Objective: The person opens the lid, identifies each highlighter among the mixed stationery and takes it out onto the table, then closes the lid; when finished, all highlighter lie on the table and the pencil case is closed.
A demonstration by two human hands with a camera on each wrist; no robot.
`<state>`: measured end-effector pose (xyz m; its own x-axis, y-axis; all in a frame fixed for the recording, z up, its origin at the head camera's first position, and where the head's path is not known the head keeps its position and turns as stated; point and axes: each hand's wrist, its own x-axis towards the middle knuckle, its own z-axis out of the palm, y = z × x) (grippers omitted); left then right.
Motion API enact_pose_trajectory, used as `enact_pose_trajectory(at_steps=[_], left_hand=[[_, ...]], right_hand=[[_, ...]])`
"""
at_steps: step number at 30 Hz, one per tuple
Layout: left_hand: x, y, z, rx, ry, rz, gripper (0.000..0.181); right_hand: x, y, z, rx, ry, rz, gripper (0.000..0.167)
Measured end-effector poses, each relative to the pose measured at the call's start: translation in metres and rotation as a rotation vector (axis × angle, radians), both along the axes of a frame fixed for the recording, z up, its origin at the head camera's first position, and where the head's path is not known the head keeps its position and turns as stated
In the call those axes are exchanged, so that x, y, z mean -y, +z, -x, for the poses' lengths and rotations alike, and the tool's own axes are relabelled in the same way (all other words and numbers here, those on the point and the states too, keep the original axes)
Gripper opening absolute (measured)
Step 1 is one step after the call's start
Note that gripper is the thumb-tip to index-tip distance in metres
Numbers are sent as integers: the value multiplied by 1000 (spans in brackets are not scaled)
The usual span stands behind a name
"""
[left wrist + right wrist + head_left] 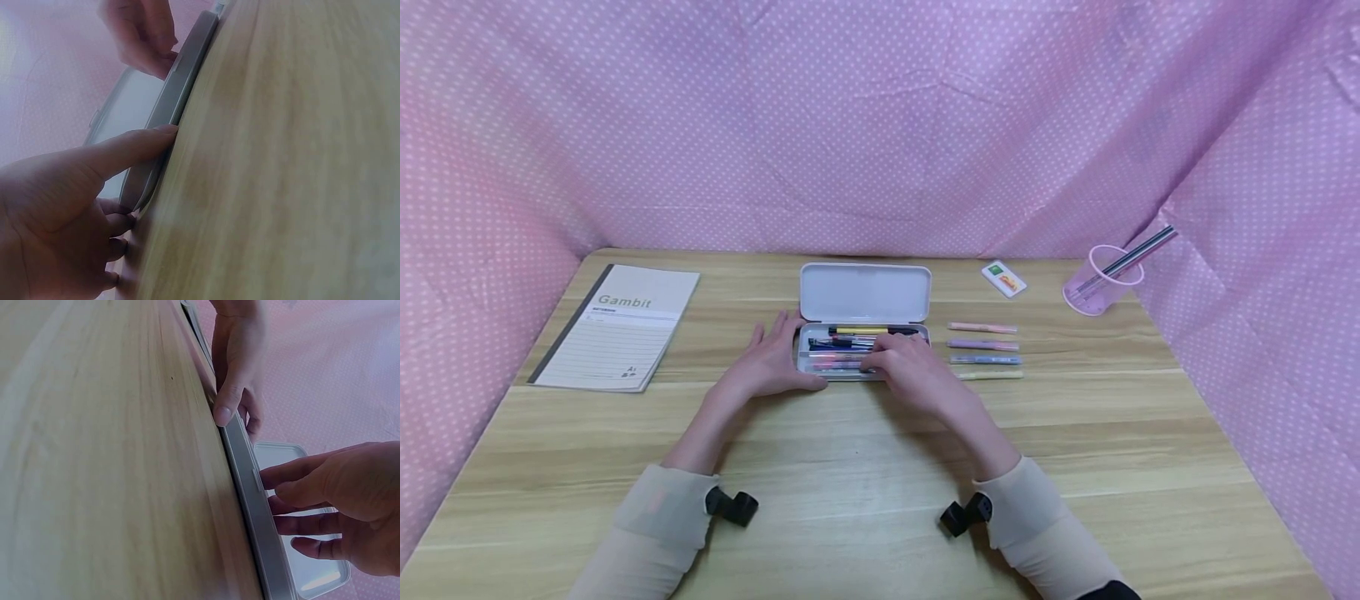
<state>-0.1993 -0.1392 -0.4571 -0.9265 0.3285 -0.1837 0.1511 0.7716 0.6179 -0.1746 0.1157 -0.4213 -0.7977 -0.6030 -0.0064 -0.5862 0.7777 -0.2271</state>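
the pencil case sat toward the far side of the desk, its lid tipped back on the far side, and the sorting looked partway through. inside, a yellow-and-black pen lay along the far wall, with a batch of other pens nearer, all running left to right. four more were out on the desk, lined up just right of the case: a pink pen farthest, then a purple pen, a blue pen and a yellowish pen nearest. whether pens were going in or coming out could not be told; either way both groups were well formed, while the lid was not yet lowered. of the hands, the left hand was spread about the case's left end, thumb against the near wall, seemingly steadying it. the right hand reached in over the right part, fingers bent; whether it pinched a pen could not be made out. the white eraser, the cup of pencils to the far right and the notebook at left lay apart from this, untouched.
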Motion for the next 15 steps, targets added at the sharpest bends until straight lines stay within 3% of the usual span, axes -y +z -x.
enact_pose_trajectory(at_steps=[15], left_hand=[[-1, 0, -1, -2, 2, -5, 108]], right_hand=[[2, -2, -2, -80, -12, -33, 31]])
